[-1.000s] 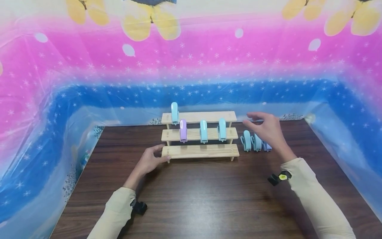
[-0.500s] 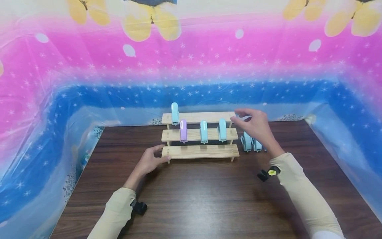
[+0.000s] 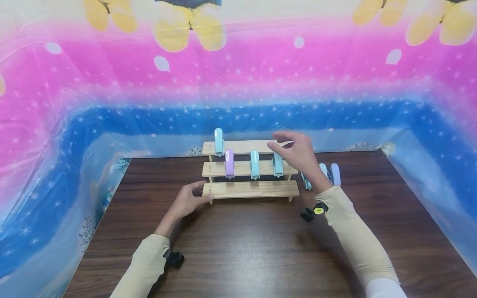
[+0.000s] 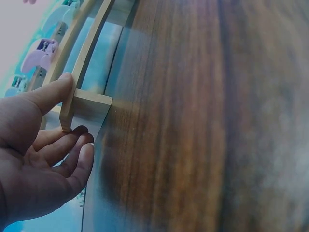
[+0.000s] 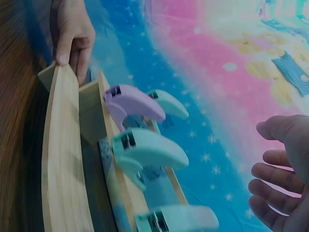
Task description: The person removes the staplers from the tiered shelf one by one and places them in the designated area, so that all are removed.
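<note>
A three-step wooden display rack (image 3: 246, 189) stands on the table. My left hand (image 3: 188, 199) grips the left end of its lowest shelf, thumb on top and fingers below, as the left wrist view (image 4: 53, 140) also shows. On the middle shelf are a purple stapler (image 3: 229, 164), a mint stapler (image 3: 255, 164) and another mint stapler (image 3: 278, 166), partly behind my right hand. One mint stapler (image 3: 218, 141) stands at the left of the top shelf. My right hand (image 3: 296, 151) hovers before the right part of the top shelf, fingers loosely bent, holding nothing.
Right of the rack, a lavender-blue stapler (image 3: 335, 174) and mint staplers (image 3: 323, 169) stand on the table, partly hidden by my right forearm. The dark wooden table (image 3: 238, 248) extends in front. A patterned cloth (image 3: 238, 116) hangs behind.
My right hand has moved left, from above the staplers on the table to the right part of the top shelf. The left hand stays on the rack.
</note>
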A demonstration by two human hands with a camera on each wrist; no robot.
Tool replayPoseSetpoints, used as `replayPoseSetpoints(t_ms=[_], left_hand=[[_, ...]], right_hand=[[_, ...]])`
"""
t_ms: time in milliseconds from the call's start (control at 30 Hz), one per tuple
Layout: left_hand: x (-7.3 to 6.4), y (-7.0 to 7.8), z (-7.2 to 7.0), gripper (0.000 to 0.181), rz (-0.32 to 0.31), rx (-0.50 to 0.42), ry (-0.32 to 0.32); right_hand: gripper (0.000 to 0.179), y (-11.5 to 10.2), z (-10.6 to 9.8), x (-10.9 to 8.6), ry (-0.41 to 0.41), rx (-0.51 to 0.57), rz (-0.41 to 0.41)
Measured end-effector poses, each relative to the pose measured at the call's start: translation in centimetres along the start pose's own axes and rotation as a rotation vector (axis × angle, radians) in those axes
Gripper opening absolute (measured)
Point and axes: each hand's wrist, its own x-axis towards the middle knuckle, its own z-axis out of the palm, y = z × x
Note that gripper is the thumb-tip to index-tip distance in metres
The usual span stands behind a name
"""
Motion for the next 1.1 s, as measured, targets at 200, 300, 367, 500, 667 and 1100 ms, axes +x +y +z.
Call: replayPoseSetpoints(t_ms=[200,300,367,500,667,1100], left_hand=[[0.0,0.0,0.0,0.075,-0.004,-0.005,0.001],[-0.1,0.0,0.0,0.074,-0.004,-0.001,0.003],[-0.1,0.0,0.0,0.075,-0.007,0.002,0.006],[-0.1,0.1,0.0,0.075,-0.005,0.000,0.004],[-0.1,0.2,0.0,0.074,0.005,0.000,0.006],[-0.1,0.2,0.0,0.074,0.002,-0.007,0.008]], right_hand=[[0.048,-0.8,1.6,0.8,-0.022,0.030,-0.015],[0.051,-1.2,2.3,1.1,-0.033,0.024,-0.006],[0.051,-1.4,2.8,1.3,-0.038,0.025,-0.009],[0.050,-1.9,3.8,1.8,-0.051,0.032,-0.005],[0.050,-2.7,4.9,2.2,-0.078,0.053,0.013],[0.054,-4.3,8.1,3.6,-0.163,0.015,0.057]])
